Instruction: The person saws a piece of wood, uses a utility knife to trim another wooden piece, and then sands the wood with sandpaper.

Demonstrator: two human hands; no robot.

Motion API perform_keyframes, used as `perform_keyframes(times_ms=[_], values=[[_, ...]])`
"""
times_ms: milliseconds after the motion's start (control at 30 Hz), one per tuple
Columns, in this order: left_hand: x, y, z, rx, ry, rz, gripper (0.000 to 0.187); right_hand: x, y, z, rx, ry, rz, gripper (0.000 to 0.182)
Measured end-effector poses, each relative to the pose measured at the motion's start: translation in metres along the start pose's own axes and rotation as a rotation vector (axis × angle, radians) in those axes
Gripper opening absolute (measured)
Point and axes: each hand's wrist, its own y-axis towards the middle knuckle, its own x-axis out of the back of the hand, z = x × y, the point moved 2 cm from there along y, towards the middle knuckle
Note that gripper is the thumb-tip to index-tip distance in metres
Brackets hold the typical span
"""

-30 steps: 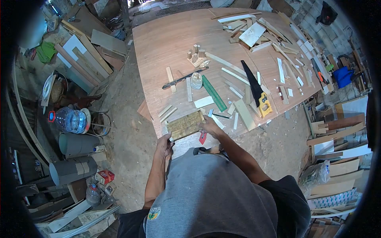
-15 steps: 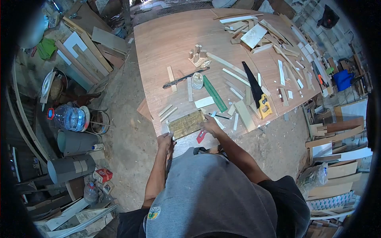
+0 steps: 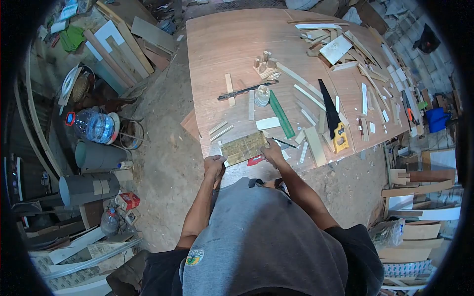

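A rectangular wooden board [image 3: 242,148] with a rough, yellowish-brown face is held at the near edge of the table. My left hand [image 3: 214,166] is closed on its left end, and my right hand [image 3: 273,152] grips its right end. Just below the board, beside my right hand, is a small red object [image 3: 256,160], partly covered. A dark pencil-like stick [image 3: 286,143] lies right of the board. Beyond it are a white offcut [image 3: 267,123] and a green ruler-like strip [image 3: 281,116].
A handsaw [image 3: 332,111] with a yellow handle lies on the wooden table [image 3: 222,44]. A clear jar [image 3: 262,96] and a dark bar [image 3: 247,90] are farther back. Wood scraps [image 3: 340,49] pile up at the far right. A water bottle [image 3: 96,127] stands on the left.
The view has shifted, so the table appears farther right. The board stays between both hands. The red object now sits at another angle, closer under the board's lower edge.
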Motion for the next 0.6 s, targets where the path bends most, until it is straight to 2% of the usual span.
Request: perform_keyframes(times_ms=[67, 167, 233, 300, 333, 367, 400, 433, 500, 533, 600], values=[[0.003, -0.010, -0.009, 0.009, 0.010, -0.005, 0.040, 0.000, 0.000, 0.000, 0.046, -0.058, -0.046, 0.046], [0.004, -0.013, -0.012, -0.029, 0.027, -0.024, 0.039, 0.004, -0.005, 0.012, -0.043, 0.000, -0.019, 0.043], [0.007, -0.013, -0.013, -0.070, 0.033, -0.042, 0.037, 0.006, -0.005, 0.013, -0.243, 0.315, 0.048, 0.043], [0.009, -0.013, -0.012, 0.044, -0.137, 0.147, 0.034, 0.014, -0.010, 0.014, -0.236, 0.404, 0.116, 0.038], [0.009, -0.011, -0.015, 0.042, -0.138, 0.148, 0.034, 0.018, -0.012, 0.015, -0.228, 0.494, 0.183, 0.033], [0.009, -0.009, -0.015, 0.141, -0.231, 0.106, 0.034, 0.025, -0.015, 0.016, -0.226, 0.493, 0.182, 0.033], [0.009, -0.008, -0.015, 0.242, -0.325, 0.063, 0.034, 0.033, -0.017, 0.015, -0.220, 0.534, 0.136, 0.032], [0.008, -0.001, -0.009, 0.243, -0.327, 0.061, 0.034, 0.041, -0.019, 0.011, -0.214, 0.575, 0.091, 0.030], [0.009, 0.011, -0.003, 0.053, -0.184, -0.030, 0.031, 0.061, -0.022, 0.000, -0.193, 0.638, 0.026, 0.030], [0.009, 0.011, -0.004, 0.055, -0.185, -0.029, 0.031, 0.071, -0.024, -0.003, -0.174, 0.704, -0.043, 0.030], [0.013, 0.008, -0.020, -0.336, 0.239, -0.359, 0.024, 0.092, -0.030, -0.006, -0.185, 0.730, -0.108, 0.030]])
